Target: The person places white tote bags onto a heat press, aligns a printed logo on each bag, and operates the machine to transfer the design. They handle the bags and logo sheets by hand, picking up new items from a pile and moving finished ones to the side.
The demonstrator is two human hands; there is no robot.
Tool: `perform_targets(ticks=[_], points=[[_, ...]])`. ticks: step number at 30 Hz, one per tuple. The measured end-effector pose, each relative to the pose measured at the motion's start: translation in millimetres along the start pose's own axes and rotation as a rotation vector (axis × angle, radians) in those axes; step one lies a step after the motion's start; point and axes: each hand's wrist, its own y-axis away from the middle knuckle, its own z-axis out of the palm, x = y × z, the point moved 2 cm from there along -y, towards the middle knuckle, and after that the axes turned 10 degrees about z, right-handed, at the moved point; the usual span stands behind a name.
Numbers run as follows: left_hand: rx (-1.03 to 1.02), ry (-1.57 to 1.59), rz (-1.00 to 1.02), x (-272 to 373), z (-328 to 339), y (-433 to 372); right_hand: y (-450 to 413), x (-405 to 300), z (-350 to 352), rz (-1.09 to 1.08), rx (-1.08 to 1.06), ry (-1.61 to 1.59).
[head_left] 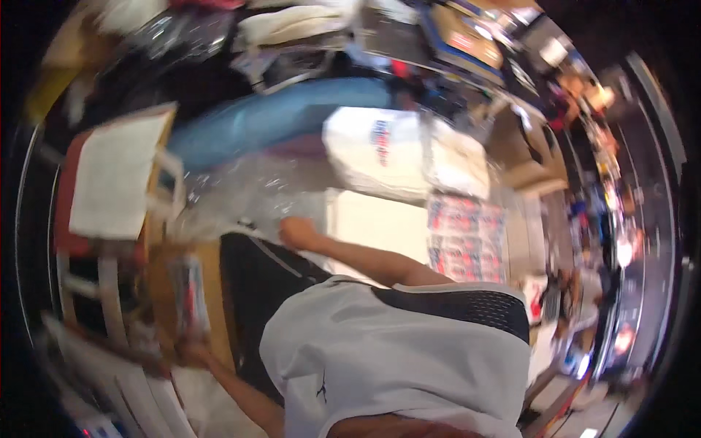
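Note:
At the lower left my left hand (194, 350) grips the near end of a flat white packet (190, 293) with red and blue print. The packet is over a brown cardboard surface (213, 274), and blur hides the fingers. Nearer the middle, my right hand (298, 232) is curled like a fist, with nothing visible in it. It is over or beside clear plastic wrap (246, 191); contact cannot be told. Right of it are a cream-coloured flat stack (378, 224) and rows of similar printed packets (465, 238).
Behind the flat stack sit white printed bags or folded cloths (378, 148). An open cardboard box (526, 148) stands at the right. A chair or stool with a pale cover (118, 175) is at the left. Long blue fabric (285, 112) lies beyond the plastic.

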Motion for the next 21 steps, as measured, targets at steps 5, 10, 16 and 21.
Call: perform_targets(ticks=[5,10,16,21], points=[[-0.071,-0.058,-0.047,10,-34,-9,52,-124,-43,-0.349,-0.031,-0.267],[-0.172,-0.055,0.063,28,11,-17,61,-167,-4,-0.510,-0.550,-0.200],[-0.154,-0.010,0.174,46,62,-5,49,-155,46,-0.539,-0.613,-0.010],[0.083,0.026,-0.077,47,56,-13,43,-164,24,-0.569,-0.462,-0.108]])
